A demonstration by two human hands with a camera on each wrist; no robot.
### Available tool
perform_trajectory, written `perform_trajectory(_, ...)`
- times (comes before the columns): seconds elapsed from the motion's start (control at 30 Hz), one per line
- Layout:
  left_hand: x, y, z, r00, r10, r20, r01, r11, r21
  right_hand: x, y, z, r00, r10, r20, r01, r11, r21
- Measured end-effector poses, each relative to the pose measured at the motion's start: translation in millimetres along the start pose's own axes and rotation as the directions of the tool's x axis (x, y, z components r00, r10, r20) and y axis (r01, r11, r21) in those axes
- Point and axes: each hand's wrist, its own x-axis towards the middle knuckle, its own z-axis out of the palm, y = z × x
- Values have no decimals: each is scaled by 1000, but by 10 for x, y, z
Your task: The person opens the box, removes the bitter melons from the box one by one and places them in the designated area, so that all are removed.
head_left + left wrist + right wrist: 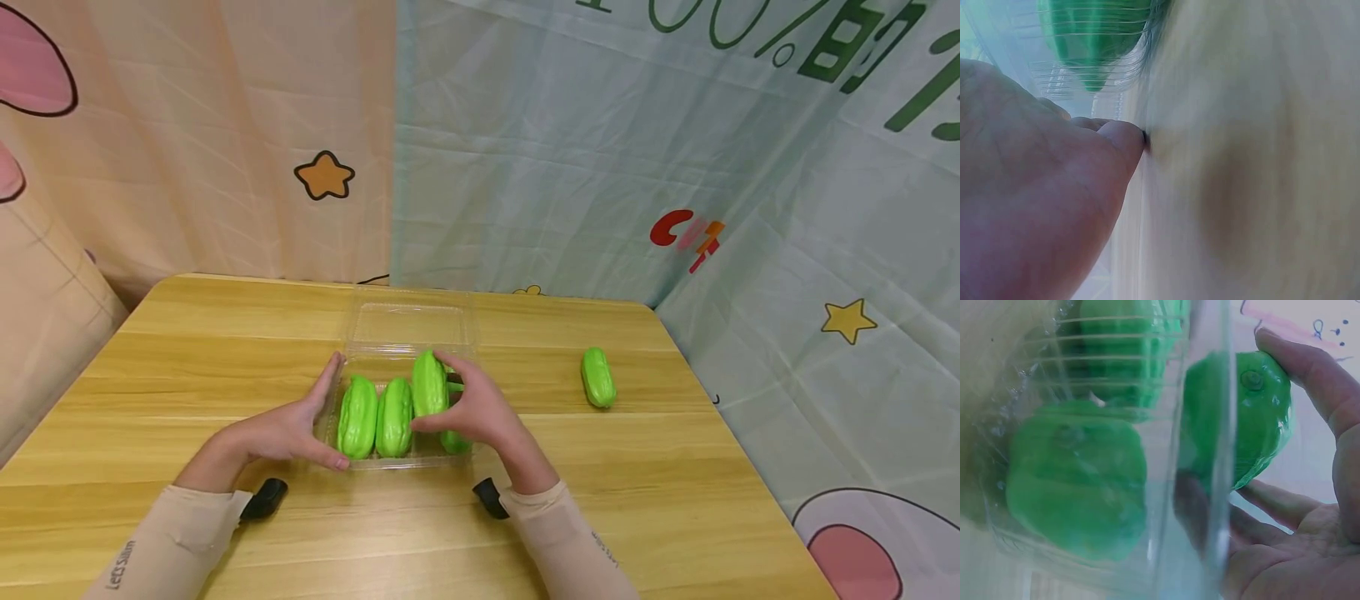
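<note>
A clear plastic box (375,465) stands on the table with its hinged lid (411,321) laid back. Inside lie a ridged, bright green cucumber-like vegetable (357,417), a second green vegetable (394,417) beside it, and a third green vegetable (454,442) at the right, mostly hidden by the hand. My left hand (292,429) spans the box's left side, thumb at the front corner, fingers towards the back. My right hand (480,408) pinches another green vegetable (430,383) lengthwise between thumb and fingers, above the box's right half. In the right wrist view this held vegetable (1263,415) rises past the box rim.
One more green vegetable (598,377) lies alone on the wooden table (675,500), right of the box. Printed curtains (525,167) hang behind the table and along its right. A dark wrist mount (264,500) is at the left sleeve, another mount (491,498) at the right.
</note>
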Motion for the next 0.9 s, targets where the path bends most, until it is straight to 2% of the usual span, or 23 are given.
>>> perform_trajectory(0.1,0,1,-3,1000,1,-1,-1,1000,5,-1,-7,-33,1000,-3,-5,3,999,36)
perform_trajectory(0.53,-4,4,3,1000,7,7,-7,1000,-8,-26,2,-184,999,37,-16,-36,996,76)
perform_trajectory(0.77,-3,20,0,1000,8,7,-8,1000,1,-54,14,-339,997,70,-43,-63,987,150)
perform_trajectory(0.9,-7,15,3,1000,6,8,-6,1000,3,-72,44,-436,995,67,-75,-52,983,176)
